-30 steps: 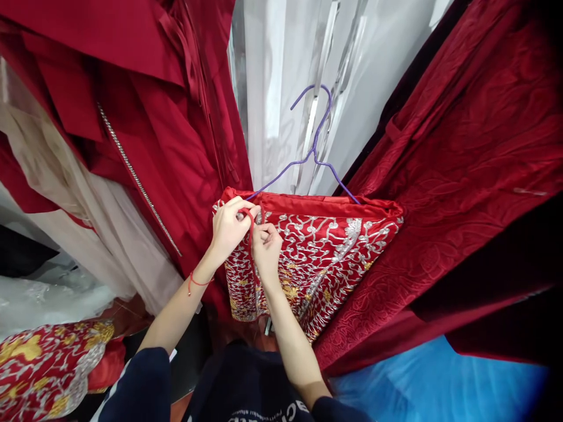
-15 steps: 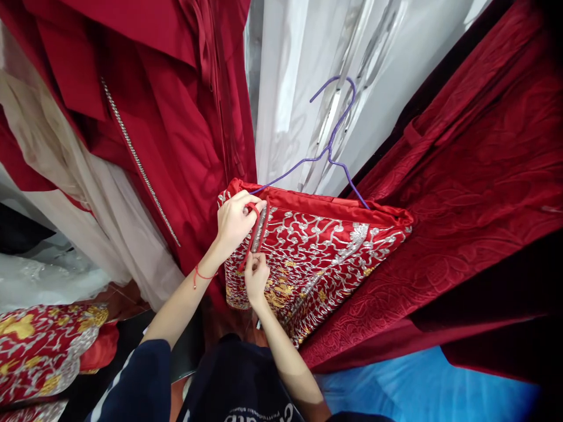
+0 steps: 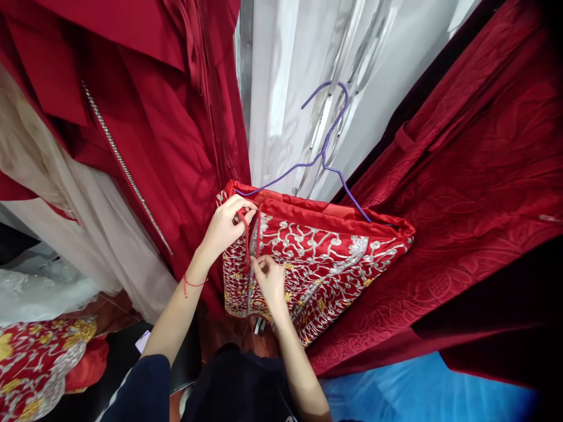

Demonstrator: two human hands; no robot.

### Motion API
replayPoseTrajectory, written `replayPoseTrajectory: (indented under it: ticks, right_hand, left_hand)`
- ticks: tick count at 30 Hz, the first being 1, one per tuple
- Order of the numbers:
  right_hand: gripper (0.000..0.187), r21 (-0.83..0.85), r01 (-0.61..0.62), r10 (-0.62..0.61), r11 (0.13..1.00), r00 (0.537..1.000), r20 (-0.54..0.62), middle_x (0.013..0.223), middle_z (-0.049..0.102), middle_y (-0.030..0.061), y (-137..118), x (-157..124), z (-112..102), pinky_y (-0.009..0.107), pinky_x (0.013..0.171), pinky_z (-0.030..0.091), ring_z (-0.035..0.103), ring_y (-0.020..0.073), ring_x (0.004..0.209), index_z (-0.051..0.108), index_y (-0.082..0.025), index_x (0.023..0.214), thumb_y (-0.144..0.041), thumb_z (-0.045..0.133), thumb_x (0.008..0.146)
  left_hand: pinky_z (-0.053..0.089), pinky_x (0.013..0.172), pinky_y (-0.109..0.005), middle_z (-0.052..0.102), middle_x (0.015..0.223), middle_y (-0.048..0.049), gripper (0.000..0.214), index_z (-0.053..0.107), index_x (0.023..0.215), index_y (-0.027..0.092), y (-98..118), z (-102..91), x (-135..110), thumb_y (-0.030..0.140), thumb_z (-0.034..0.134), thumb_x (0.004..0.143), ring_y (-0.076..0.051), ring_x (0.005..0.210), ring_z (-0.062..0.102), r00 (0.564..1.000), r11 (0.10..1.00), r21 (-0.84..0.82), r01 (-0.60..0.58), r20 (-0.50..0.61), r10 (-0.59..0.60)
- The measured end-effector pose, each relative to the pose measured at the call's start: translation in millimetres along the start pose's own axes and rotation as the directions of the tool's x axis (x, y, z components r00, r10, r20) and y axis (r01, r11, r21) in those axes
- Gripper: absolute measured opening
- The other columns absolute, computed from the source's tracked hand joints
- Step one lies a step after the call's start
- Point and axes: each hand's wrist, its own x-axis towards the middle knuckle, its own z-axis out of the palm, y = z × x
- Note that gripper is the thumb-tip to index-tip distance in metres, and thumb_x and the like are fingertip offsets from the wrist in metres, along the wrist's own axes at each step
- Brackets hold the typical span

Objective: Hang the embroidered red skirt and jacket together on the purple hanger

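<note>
A red garment with silver and gold embroidery [image 3: 325, 258] hangs folded over a purple wire hanger [image 3: 325, 152]. My left hand [image 3: 226, 225] pinches a thin red cord [image 3: 247, 237] at the garment's top left corner. My right hand [image 3: 268, 278] is closed on the lower ends of that cord, a little below the left hand, against the embroidered cloth. A red string bracelet sits on my left wrist.
Plain red garments [image 3: 145, 117] with a beaded strip hang at left, over beige cloth [image 3: 53, 187]. Embossed dark red velvet [image 3: 475, 176] hangs at right. White plastic covers [image 3: 290, 88] hang behind. Another embroidered red piece [image 3: 39, 357] lies at lower left; blue sheet [image 3: 422, 387] at lower right.
My right hand slid down the cord from beside the left hand to below it. The hanger and garment shifted slightly in view.
</note>
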Motion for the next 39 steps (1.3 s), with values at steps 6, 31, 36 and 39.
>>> replayPoseTrajectory:
  ticks: [6,31,36,39]
  right_hand:
    - [0.023,-0.242,0.36,-0.41,0.901,0.889,-0.204,0.065,0.061,-0.0003,-50,43,-77,0.024,0.061,0.041,0.053,0.0109,0.058,0.062,-0.018,0.079,-0.032,0.055,0.096]
    - [0.039,-0.736,0.171,-0.557,0.655,0.768,-0.316,0.095,0.072,0.0101,-34,70,-232,0.042,0.083,0.042,0.066,0.0258,0.089,0.066,-0.021,0.09,-0.058,0.053,0.092]
    - [0.041,-0.687,-0.115,-0.416,0.717,0.721,-0.555,0.074,0.069,0.0121,-30,67,-226,0.036,0.055,0.037,0.06,0.0245,0.063,0.065,-0.024,0.084,-0.064,0.053,0.084]
    - [0.042,-0.629,-0.334,-0.307,0.703,0.655,-0.691,0.056,0.061,0.0093,-21,62,-221,0.036,0.048,0.024,0.046,0.022,0.044,0.066,-0.029,0.077,-0.07,0.059,0.076]
  left_hand:
    - [0.05,0.096,-0.035,0.064,0.109,-0.0079,0.028,0.064,0.109,0.019,-18,-34.7,-4,0.014,0.054,0.084,-0.021,0.104,0.062,0.999,0.997,-0.078,-0.02,0.046,0.024]
    - [0.051,0.08,-0.033,0.075,0.099,-0.0104,0.031,0.067,0.106,0.019,-51,2.5,24,0.043,0.064,0.088,-0.024,0.085,0.07,0.921,0.922,0.263,0.286,-0.34,-0.189]
    - [0.046,0.068,-0.028,0.073,0.079,-0.0073,0.024,0.071,0.099,0.017,-59,4.2,28,0.035,0.059,0.088,-0.02,0.068,0.065,0.916,0.908,0.307,0.286,-0.366,-0.165]
    - [0.044,0.064,-0.026,0.071,0.073,-0.0052,0.024,0.072,0.095,0.017,-63,-0.4,24,0.034,0.057,0.089,-0.018,0.062,0.061,0.911,0.918,0.281,0.281,-0.378,-0.163]
